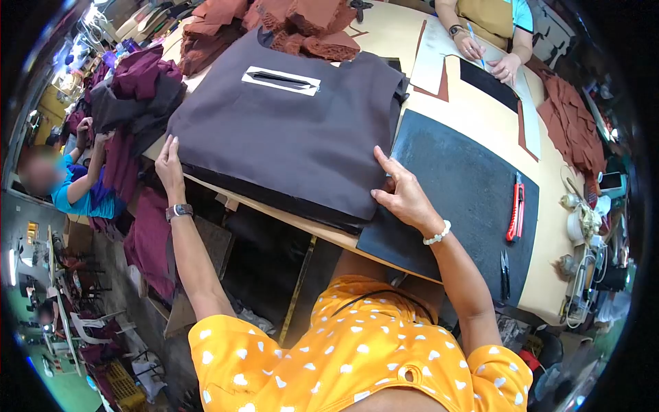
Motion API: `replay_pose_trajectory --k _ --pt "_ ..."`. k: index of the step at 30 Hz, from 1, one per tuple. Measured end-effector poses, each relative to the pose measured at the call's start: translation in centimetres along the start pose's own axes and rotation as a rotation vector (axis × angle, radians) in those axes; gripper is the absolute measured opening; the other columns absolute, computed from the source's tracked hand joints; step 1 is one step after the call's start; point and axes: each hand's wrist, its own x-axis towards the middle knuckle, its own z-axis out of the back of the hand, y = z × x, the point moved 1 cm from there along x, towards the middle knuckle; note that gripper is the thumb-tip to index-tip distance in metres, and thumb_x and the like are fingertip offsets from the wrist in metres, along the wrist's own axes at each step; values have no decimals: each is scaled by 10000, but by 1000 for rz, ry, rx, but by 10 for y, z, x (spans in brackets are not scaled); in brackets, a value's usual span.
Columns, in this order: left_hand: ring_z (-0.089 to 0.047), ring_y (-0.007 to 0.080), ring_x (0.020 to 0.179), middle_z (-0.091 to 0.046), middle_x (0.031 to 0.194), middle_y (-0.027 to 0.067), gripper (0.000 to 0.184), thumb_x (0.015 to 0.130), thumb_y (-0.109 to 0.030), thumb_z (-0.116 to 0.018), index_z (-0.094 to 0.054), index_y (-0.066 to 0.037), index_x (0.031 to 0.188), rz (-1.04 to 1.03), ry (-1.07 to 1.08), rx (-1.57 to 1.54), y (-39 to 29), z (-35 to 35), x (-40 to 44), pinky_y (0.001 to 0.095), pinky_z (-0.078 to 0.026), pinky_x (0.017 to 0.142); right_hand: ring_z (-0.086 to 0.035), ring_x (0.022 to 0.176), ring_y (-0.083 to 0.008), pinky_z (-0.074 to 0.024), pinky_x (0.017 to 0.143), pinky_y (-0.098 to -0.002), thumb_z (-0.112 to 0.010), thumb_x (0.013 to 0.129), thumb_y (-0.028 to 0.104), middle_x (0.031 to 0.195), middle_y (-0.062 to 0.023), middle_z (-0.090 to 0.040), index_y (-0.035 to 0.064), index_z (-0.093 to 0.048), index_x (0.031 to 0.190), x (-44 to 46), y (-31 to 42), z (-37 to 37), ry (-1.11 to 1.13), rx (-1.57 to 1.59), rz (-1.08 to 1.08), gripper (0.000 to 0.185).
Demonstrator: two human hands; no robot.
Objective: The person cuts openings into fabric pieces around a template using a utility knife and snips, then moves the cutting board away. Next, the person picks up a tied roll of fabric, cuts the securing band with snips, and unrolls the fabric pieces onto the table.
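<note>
A stack of dark grey-brown cut fabric pieces [295, 144] lies at the table's front edge, its top piece fairly flat. A white rectangular patch [281, 80] with a dark slit sits near its far side. My left hand [169, 165] grips the stack's left front corner, fingers on the cloth edge. At the right edge, my right hand [405, 194] touches the fabric with thumb and forefinger spread apart, the other fingers curled. Just right of it lies a black cutting mat [453, 185], bearing a red box cutter [515, 209] and black thread snips [504, 275].
Rust-brown fabric piles [309, 27] lie at the back of the table [405, 62]. Across it, a person's hands [504, 65] hold a pen over pattern pieces. At left, another person [89, 182] handles maroon cloth [141, 75]. Cables and a white device [576, 226] stand at the right edge.
</note>
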Motion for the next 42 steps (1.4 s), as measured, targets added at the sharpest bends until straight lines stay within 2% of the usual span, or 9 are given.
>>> replay_pose_trajectory --k 6,10,11,18,21,27,30,36,42 --pt "-565 215 1084 -591 1167 188 450 868 -259 -580 -549 73 1171 38 68 112 9 -7 -10 276 -388 950 -550 736 -214 -466 772 -309 -627 714 54 1099 -226 -515 -57 -319 1356 0 8 -2 45 -59 -14 721" --pt "-311 400 1298 -353 1384 251 632 800 -473 -596 -515 -58 1269 -68 -42 1025 -10 -34 -7 489 -333 998 -561 769 -247 -457 801 -328 -615 745 105 1150 -244 -521 -69 -338 1341 2 -5 -5 -23 -144 148 680" --pt "-203 444 1325 -252 1432 250 659 782 -515 -587 -502 -97 1284 -209 -62 979 2 -47 2 572 -314 977 -567 782 -255 -456 808 -334 -609 756 119 1169 -250 -520 -68 -342 1339 3 -9 -7 -40 -175 197 667" --pt "-253 362 1324 -362 1393 169 503 865 -439 -488 -514 -136 1265 -762 294 653 -105 -209 -72 611 -182 1027 -624 822 -238 -506 752 -329 -469 819 62 1256 -280 -475 -4 -207 1408 1 10 1 -64 111 -51 648" --pt "-307 340 1298 -414 1361 148 478 861 -438 -494 -537 -161 1247 -748 310 708 -91 -247 -72 627 -179 1017 -634 762 -205 -522 665 -318 -338 788 -40 1242 -271 -489 48 -42 1441 15 -13 6 -199 322 -10 723" --pt "-339 328 1279 -440 1344 121 488 853 -450 -503 -527 -179 1258 -790 239 687 -83 -248 -73 621 -180 1018 -609 865 -418 -473 804 -470 -492 830 84 952 -299 -601 -81 -127 1378 93 -16 12 -300 -324 -213 679" --pt "-328 323 1286 -419 1362 122 543 832 -491 -520 -502 -187 1282 -797 233 709 -84 -247 -75 622 -183 1015 -605 924 -410 -492 804 -465 -559 751 41 1080 -267 -528 -39 -173 1386 114 -22 -4 -300 -533 -294 747" --pt "-343 319 1279 -427 1348 120 680 767 -590 -570 -477 -168 1292 -842 216 766 -91 -244 -79 626 -230 982 -538 1043 -450 -414 932 -436 -590 736 146 1097 -339 -541 -53 -219 1346 117 -24 18 -505 62 -371 741" --pt "-266 369 1313 -329 1413 147 746 746 -580 -593 -419 -160 1338 -891 173 834 -102 -238 -85 671 -224 958 -549 1031 -418 -412 932 -397 -626 715 169 1101 -340 -535 -60 -238 1345 93 -25 35 -873 219 -128 776"
